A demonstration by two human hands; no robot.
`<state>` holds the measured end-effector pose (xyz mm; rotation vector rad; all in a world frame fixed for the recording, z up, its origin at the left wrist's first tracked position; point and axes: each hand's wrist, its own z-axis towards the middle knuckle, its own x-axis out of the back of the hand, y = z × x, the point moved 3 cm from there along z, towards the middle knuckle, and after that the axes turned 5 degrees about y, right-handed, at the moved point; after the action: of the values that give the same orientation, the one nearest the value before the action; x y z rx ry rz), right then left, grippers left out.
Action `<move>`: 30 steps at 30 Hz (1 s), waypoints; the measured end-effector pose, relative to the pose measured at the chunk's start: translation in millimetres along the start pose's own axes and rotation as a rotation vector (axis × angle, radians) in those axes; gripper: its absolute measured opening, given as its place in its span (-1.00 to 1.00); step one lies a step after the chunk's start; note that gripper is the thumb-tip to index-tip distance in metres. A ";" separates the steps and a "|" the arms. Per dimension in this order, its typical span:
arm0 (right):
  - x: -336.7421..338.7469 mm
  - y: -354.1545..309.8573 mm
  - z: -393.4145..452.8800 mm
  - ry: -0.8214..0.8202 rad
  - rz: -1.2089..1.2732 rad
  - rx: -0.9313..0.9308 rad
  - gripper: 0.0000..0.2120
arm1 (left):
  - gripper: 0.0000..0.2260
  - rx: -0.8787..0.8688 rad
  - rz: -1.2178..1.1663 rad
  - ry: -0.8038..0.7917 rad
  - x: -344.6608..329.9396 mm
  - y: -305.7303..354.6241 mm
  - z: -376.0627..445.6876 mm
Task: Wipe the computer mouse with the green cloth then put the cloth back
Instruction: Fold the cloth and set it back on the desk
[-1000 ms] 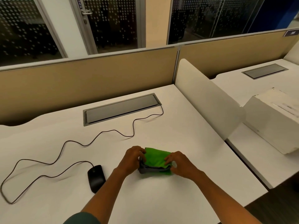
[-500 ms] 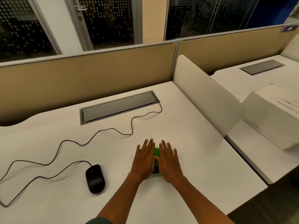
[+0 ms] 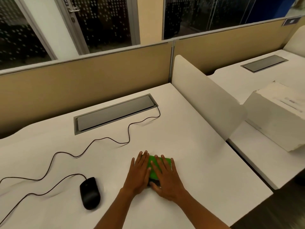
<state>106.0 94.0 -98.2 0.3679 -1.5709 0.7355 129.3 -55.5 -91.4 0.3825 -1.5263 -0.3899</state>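
The folded green cloth (image 3: 152, 169) lies flat on the white desk (image 3: 189, 146), mostly covered by my hands. My left hand (image 3: 139, 172) presses its left part with flat, spread fingers. My right hand (image 3: 165, 177) lies flat over its right part. Neither hand grips the cloth. The black computer mouse (image 3: 90, 192) rests on the desk to the left of my hands, a hand's width away, with its black cable (image 3: 92, 142) snaking back to the desk's cable hatch.
A grey cable hatch (image 3: 113, 111) is set into the desk at the back. A white divider panel (image 3: 206, 100) bounds the desk on the right. Beyond it a white box (image 3: 277, 116) stands on the neighbouring desk. Tan partitions (image 3: 82, 88) run behind.
A second ago both hands were folding the cloth with curled fingers. They then flattened onto it, and since half a second ago they have spread slightly apart, showing more green.
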 end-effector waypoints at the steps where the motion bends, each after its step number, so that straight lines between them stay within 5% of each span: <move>1: 1.6 0.3 1.7 -0.014 -0.003 0.050 -0.27 | -0.50 0.015 -0.014 0.025 4.6 -1.0 2.1; 9: 9.1 -0.4 22.2 -0.070 -0.108 0.241 -0.31 | -0.44 0.052 0.076 0.099 32.4 1.0 32.0; 30: 68.0 210.5 90.3 0.106 -0.081 -0.473 -0.43 | -0.32 0.130 0.121 0.148 14.3 47.4 122.8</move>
<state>-105.2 204.6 -81.8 0.0423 -1.5631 0.2989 6.9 -20.2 -55.1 0.4098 -1.4259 -0.1642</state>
